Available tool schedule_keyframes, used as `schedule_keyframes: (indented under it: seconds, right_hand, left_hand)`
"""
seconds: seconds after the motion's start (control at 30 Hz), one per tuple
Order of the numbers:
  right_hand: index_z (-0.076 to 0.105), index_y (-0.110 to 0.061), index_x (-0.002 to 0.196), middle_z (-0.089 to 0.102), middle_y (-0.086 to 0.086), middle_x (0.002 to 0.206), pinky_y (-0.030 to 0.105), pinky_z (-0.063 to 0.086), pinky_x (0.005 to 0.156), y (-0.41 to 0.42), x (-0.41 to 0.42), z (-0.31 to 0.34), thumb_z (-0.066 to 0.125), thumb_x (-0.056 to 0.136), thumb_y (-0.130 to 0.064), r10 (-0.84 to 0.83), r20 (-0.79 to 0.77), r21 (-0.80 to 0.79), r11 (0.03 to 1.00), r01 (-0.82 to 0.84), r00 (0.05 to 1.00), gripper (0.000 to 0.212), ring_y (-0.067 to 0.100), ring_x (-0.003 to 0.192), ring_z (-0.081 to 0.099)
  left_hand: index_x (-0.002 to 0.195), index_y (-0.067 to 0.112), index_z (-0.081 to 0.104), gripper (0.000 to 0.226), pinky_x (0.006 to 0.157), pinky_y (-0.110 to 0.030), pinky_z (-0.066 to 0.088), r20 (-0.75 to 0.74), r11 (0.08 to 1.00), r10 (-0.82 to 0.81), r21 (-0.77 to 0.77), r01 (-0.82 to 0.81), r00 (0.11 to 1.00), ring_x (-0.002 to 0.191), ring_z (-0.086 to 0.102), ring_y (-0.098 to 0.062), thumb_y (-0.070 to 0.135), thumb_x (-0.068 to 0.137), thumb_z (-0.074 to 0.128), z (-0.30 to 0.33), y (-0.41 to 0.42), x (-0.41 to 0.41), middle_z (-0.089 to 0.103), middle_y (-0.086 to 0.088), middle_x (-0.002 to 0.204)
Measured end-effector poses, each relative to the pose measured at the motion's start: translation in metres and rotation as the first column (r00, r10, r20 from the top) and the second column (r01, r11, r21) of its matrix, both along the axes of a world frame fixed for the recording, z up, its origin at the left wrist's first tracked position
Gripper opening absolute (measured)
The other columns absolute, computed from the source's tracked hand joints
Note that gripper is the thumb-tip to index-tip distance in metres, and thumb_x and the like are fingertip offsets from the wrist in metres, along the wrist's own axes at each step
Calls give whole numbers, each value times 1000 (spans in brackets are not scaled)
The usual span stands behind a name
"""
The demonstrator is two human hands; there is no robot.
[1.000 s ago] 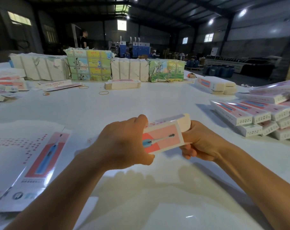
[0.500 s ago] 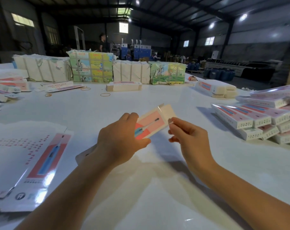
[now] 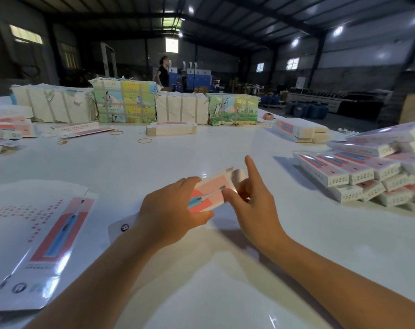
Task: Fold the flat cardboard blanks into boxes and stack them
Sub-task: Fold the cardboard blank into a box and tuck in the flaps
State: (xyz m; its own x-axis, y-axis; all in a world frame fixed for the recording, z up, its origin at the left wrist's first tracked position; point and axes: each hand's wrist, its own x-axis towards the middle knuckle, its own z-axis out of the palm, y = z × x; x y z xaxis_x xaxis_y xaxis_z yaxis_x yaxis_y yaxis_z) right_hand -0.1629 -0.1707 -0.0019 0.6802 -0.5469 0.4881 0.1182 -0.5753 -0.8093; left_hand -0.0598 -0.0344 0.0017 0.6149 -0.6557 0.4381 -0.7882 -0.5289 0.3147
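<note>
The left hand point(image 3: 170, 210) grips the half-folded toothbrush box point(image 3: 212, 189) above the white surface point(image 3: 225, 281). The right hand point(image 3: 251, 198) pinches its far end, index finger raised. If that pinch slips, the end flap may well spring open or crease. The flat blanks point(image 3: 35, 245) lie left and the stacked boxes point(image 3: 358, 172) right, well apart, with open room between for setting down.

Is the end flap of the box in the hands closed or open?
Open: the end flap sticks out beyond the box, beside the right hand.
</note>
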Motion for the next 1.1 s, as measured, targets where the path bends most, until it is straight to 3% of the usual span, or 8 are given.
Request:
schedule_keyframes:
  seconds: [0.2,0.3,0.67,0.83,0.93,1.0,1.03,1.1]
  right_hand:
    - [64,-27,102,66,-3,91,18,51,75,1,-1,-2,63,89,-17,-15,114,87,996,5,993,16,13,83,63]
    - [65,-30,88,68,-1,91,16,49,71,4,-1,-2,61,90,-11,-16,161,104,995,0,987,19,10,78,62]
    - [69,-31,84,71,-13,79,10,49,66,9,-1,2,56,91,-5,-26,234,313,948,-50,972,30,4,76,66]
    - [65,-37,97,58,-10,101,14,44,71,3,-3,11,65,89,-18,-49,175,140,990,25,983,20,-2,83,57]
    - [39,-38,136,36,-12,123,18,41,83,-7,-1,16,75,79,-29,-152,68,147,979,141,986,68,1,104,46]
    - [35,-26,141,50,-1,128,30,49,80,-8,-1,16,75,76,-20,99,112,539,830,-144,989,77,16,108,57]
    - [46,-15,133,62,6,117,34,55,74,-7,-1,16,72,74,-15,255,218,705,626,-333,942,64,21,99,65]
    - [64,-7,107,72,12,92,32,58,65,-5,1,15,65,74,-8,355,342,764,435,-478,870,33,22,80,71]
  left_hand:
    - [123,38,42,58,60,-13,32,34,999,-35,-3,35,999,78,47,-5,63,74,62,1,5,2,56,19,101]
    - [124,37,43,59,61,-12,34,47,998,-52,-22,54,998,78,50,-6,64,74,62,0,3,1,56,18,99]
    - [130,31,39,68,68,-18,39,163,998,45,-56,-36,986,95,59,-10,69,76,56,-1,-9,-18,59,12,116]
    - [129,32,41,64,70,-17,39,92,995,37,-98,-28,995,94,58,-10,65,76,58,3,-4,-18,58,15,114]
    - [121,34,44,53,70,-20,43,34,991,23,-134,-18,999,85,56,-10,61,78,59,5,-1,-15,58,16,105]
    - [122,34,45,53,70,-20,44,30,991,0,-136,4,1000,86,56,-10,61,78,59,5,0,-16,58,16,105]
    - [124,34,45,55,69,-18,44,31,991,-18,-134,22,999,87,56,-9,61,78,59,4,0,-16,58,16,106]
    - [123,33,45,54,67,-14,45,22,989,-58,-138,60,998,86,56,-9,59,78,60,4,0,-17,58,16,106]
